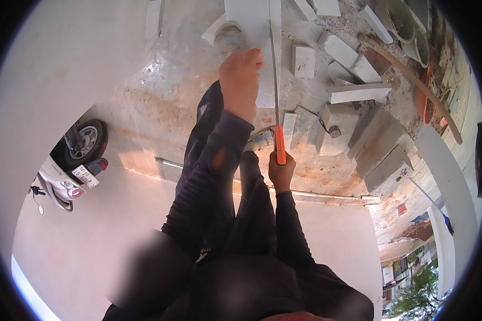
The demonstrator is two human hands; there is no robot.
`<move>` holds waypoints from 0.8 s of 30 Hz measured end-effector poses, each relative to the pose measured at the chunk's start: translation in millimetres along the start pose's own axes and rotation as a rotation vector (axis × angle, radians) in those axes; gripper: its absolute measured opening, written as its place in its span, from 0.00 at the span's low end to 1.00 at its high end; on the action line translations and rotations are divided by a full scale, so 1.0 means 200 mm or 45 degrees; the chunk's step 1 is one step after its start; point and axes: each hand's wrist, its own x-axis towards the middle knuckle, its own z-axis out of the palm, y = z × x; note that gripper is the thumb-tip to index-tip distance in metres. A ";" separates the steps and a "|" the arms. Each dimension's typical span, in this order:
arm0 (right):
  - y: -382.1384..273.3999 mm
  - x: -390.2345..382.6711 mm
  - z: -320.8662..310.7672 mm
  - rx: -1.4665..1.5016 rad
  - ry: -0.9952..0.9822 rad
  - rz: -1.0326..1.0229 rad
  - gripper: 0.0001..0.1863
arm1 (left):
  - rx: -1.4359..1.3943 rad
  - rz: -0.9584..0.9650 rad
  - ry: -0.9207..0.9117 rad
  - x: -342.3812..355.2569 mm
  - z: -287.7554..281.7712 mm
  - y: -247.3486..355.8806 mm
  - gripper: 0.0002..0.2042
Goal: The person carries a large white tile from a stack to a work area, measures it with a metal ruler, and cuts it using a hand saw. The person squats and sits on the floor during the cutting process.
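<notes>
My right hand [281, 172] is closed round the orange handle of a hand saw [280, 144]. The saw's long thin blade [275, 72] points away from me, along the right part of a pale grey-white slab [246, 13]. Over this slab, left of the blade, is my left hand [240, 77], with its fingers curled in. What lies under those fingers, if anything, is hidden. One of my feet [228, 38] shows beside the slab's left edge, past my left hand. The other foot [260, 140] is left of the saw handle.
Cut pale block pieces [303, 60] lie scattered at the right, with larger blocks [377, 139] nearer. Farther right are a curved wooden handle [412, 80] and grey pans [399, 21]. A pipe [332, 196] runs along the floor. A parked scooter [72, 166] stands at the left.
</notes>
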 end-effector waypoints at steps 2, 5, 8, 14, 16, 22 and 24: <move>-0.06 0.01 -0.08 -0.003 -0.078 0.122 0.09 | -0.014 0.005 -0.026 0.00 0.01 -0.01 0.15; -0.03 0.49 0.02 -0.209 -0.109 0.157 0.12 | 0.018 -0.101 -0.072 -0.01 0.06 -0.04 0.15; -0.14 0.91 0.07 -0.123 0.024 0.266 0.11 | 0.012 -0.090 -0.125 -0.04 0.12 -0.09 0.15; -0.01 0.05 -0.03 0.073 -0.015 0.092 0.11 | -0.025 -0.030 -0.026 -0.01 -0.01 -0.01 0.13; -0.08 0.07 -0.05 0.067 -0.072 0.109 0.11 | -0.032 -0.037 0.023 0.00 -0.02 -0.01 0.12; -0.08 0.83 0.11 -0.156 0.104 0.113 0.14 | -0.023 -0.119 -0.117 -0.02 0.11 -0.11 0.15; -0.06 0.54 0.08 -0.065 0.079 0.058 0.14 | -0.029 -0.115 -0.093 -0.01 0.07 -0.10 0.16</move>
